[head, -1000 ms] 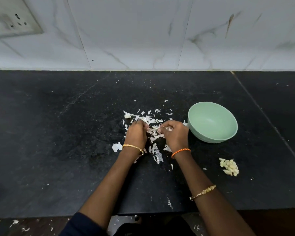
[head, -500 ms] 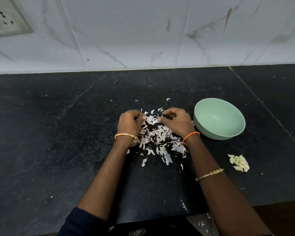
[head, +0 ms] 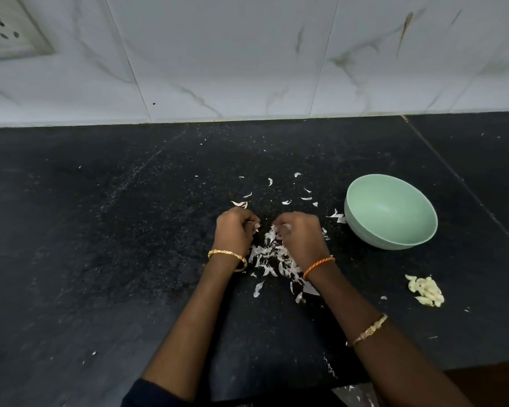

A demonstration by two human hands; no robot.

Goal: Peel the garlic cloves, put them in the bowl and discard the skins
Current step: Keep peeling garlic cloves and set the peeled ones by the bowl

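A heap of white garlic skins lies on the black counter, between my two wrists. My left hand is curled at the heap's far left edge, with bits of skin at its fingertips. My right hand is curled at the far right edge and pinches skins there. A pale green bowl stands to the right of my right hand, and its inside looks bare. A small pile of peeled garlic cloves sits on the counter, nearer me than the bowl.
Stray skin flakes lie scattered beyond my hands and beside the bowl. A white marbled tile wall rises behind the counter, with a wall socket at top left. The counter's front edge runs at bottom right.
Both hands have raked the skins into a tighter heap nearer me, leaving a few flakes behind. My view has shifted, so the bowl and cloves now sit further right.
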